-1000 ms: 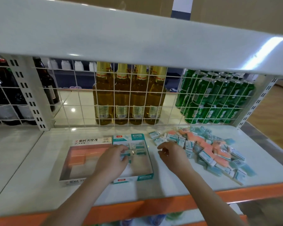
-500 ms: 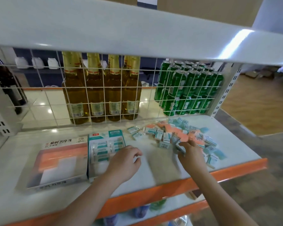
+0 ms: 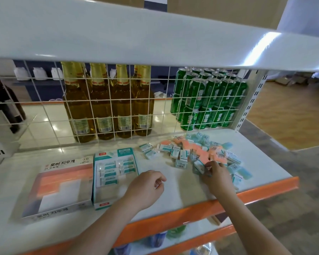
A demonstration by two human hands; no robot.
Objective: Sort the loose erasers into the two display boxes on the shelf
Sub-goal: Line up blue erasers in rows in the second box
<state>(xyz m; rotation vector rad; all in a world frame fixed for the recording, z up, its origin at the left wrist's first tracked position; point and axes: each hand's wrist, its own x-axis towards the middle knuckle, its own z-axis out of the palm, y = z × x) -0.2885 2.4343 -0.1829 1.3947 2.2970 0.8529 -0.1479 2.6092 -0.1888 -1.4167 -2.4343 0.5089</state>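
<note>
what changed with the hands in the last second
The left hand left the teal box and now hangs loosely curled over the bare shelf. The right hand reached right into the eraser pile and now pinches one. Both boxes stayed put.

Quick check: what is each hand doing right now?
Left hand: fingers loosely curled, holding nothing, beside the teal display box.
Right hand: fingers pinching a teal eraser at the pile.

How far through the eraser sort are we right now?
Early on. Done: the teal box holds several teal erasers and the orange box is partly filled. In hand: the right hand is picking at the near edge of the loose pile; the left hand holds nothing. Left: most of the pile.
</note>
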